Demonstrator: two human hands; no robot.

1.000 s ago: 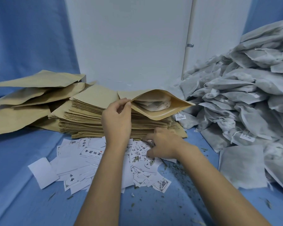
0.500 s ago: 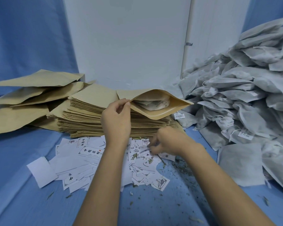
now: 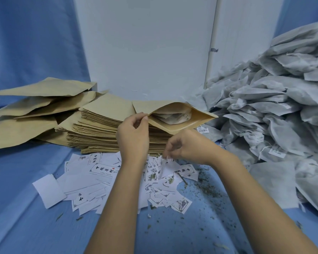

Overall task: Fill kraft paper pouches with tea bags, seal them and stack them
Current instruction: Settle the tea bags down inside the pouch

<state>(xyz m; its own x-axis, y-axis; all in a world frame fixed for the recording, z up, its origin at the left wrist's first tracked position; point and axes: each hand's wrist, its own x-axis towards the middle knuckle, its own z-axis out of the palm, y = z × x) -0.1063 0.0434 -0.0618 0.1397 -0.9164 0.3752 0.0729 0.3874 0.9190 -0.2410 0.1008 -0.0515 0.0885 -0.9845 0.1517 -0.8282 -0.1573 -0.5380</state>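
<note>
An open kraft pouch (image 3: 195,123) lies on top of a stack of flat kraft pouches (image 3: 99,132), its mouth gaping toward me. Pale tea bags (image 3: 174,116) show inside it. My left hand (image 3: 132,136) pinches the left corner of the pouch's upper lip. My right hand (image 3: 187,147) is just below the pouch mouth, over a scatter of white printed paper slips (image 3: 103,171), and pinches one slip (image 3: 166,165) by its top edge. A big heap of grey tea bags (image 3: 275,110) fills the right side.
Filled kraft pouches (image 3: 31,105) lie piled at the left, behind the stack. A blank white slip (image 3: 48,190) lies apart at the left of the scatter. Loose tea crumbs (image 3: 207,191) dot the blue cloth (image 3: 35,226). A white wall stands behind.
My right hand has risen from the scatter of slips, lifting one slip by its edge. My left hand still holds the pouch lip in the same spot.
</note>
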